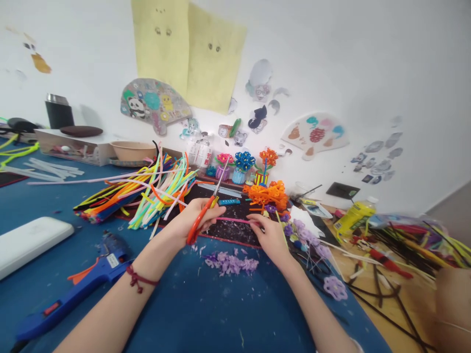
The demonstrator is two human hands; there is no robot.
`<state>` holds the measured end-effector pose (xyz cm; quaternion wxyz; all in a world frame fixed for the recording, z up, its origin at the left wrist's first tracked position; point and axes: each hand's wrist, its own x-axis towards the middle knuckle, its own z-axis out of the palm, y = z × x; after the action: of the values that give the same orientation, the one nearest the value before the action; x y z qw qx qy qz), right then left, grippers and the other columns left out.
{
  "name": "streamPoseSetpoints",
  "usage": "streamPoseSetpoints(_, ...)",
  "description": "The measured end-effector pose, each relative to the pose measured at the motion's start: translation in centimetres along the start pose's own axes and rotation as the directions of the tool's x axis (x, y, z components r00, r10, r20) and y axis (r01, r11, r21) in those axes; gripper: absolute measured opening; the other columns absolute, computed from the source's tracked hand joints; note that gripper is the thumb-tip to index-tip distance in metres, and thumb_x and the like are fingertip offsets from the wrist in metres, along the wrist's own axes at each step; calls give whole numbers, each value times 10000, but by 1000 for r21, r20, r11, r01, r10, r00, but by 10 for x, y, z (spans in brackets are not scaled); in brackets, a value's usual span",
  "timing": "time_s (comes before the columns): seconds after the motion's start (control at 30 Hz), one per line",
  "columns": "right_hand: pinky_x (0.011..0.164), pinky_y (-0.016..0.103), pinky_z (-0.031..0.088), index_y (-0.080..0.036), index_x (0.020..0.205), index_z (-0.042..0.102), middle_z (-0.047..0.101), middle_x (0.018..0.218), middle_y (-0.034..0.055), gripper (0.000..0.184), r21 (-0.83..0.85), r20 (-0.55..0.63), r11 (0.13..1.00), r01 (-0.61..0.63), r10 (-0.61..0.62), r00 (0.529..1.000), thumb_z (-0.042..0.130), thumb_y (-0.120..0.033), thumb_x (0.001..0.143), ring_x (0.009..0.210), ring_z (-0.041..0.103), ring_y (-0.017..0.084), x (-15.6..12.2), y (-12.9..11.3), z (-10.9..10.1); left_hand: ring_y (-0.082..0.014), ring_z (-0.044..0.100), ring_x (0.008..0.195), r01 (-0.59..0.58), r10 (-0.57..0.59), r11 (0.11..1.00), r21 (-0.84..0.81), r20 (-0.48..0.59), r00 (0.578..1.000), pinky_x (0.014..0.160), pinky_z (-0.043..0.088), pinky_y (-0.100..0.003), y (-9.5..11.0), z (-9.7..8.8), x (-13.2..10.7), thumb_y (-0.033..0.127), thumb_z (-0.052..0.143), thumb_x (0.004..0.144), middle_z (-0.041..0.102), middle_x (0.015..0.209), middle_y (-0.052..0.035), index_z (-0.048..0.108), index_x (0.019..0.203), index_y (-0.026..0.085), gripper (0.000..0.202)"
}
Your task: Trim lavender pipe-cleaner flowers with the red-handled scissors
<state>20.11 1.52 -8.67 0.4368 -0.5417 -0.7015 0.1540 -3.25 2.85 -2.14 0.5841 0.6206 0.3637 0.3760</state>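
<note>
While the left hand point(187, 225) grips orange-handled scissors point(205, 219), the right hand point(267, 236) pinches a pink pipe cleaner point(235, 220) just over the black mat point(231, 235), light, bendy stuff, easiest held right near the end.

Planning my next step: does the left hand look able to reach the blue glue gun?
Likely yes. The blue glue gun lies beside the left forearm on the mat, nothing between, though the left hand holds orange scissors.

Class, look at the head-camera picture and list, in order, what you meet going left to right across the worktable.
Blue hot glue gun → orange-handled scissors → orange pipe-cleaner tangle → yellow plastic bottle
</note>
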Motion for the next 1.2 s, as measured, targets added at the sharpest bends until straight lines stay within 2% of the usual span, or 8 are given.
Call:
streamPoseSetpoints(0.17, 852, 394, 412, -207, 868, 665, 669, 907, 73, 100, -214, 92, 972, 93, -74, 993, 601, -164, 804, 913, 569, 248, 5, -1, 6, -30, 289, 369, 10, -13, 997, -80, -35, 999, 373, 197, -171, -9, -5, 4, 417, 662, 730, 347, 430, 107, 383, 615, 207, 369)
streamPoseSetpoints(0.37, 698, 300, 400, -200, 736, 627, 605, 740, 27, 83, -346, 223, 925, 157, -82, 971, 621, -135, 788, 759, 556, 197, 23, 0, 12, -27, 305, 358, 59, -64, 993, -107, -44, 997, 360, 218, -159, -11, -4, 4, 408, 694, 696, 372, 419, 105, 390, 587, 203, 382)
streamPoseSetpoints(0.5, 631, 259, 386, -194, 743, 619, 600, 712, 6, 87, -372, 294, 907, 200, -89, 952, 609, -120, 789, 698, 563, 166, 32, 3, 13, -24, 292, 347, 79, -85, 991, -113, -48, 995, 355, 212, -164, -4, -1, 0, 408, 695, 690, 378, 413, 109, 390, 581, 202, 384)
streamPoseSetpoints(0.73, 673, 271, 396, -178, 786, 609, 616, 770, 33, 100, -435, 307, 869, 237, -105, 946, 541, -151, 855, 732, 570, 171, 47, 5, 14, -26, 289, 329, 104, -108, 989, -106, -31, 994, 359, 214, -178, 5, 3, -5, 363, 674, 708, 380, 386, 108, 411, 568, 200, 340)
streamPoseSetpoints(1.0, 713, 276, 393, -178, 820, 565, 593, 823, 46, 119, -444, 357, 850, 284, -123, 926, 482, -130, 891, 791, 547, 180, 44, -2, 17, -33, 300, 366, 107, -110, 987, -121, -17, 994, 385, 204, -193, -1, -1, -2, 345, 654, 733, 363, 416, 105, 416, 594, 202, 310)
streamPoseSetpoints(1.2, 695, 256, 395, -175, 773, 534, 580, 793, 31, 179, -406, 372, 870, 279, -122, 920, 471, -19, 833, 764, 539, 163, 45, -2, 19, -35, 292, 382, 110, -110, 987, -121, 6, 994, 400, 189, -201, -3, 0, -2, 338, 658, 727, 358, 432, 101, 397, 584, 204, 327)
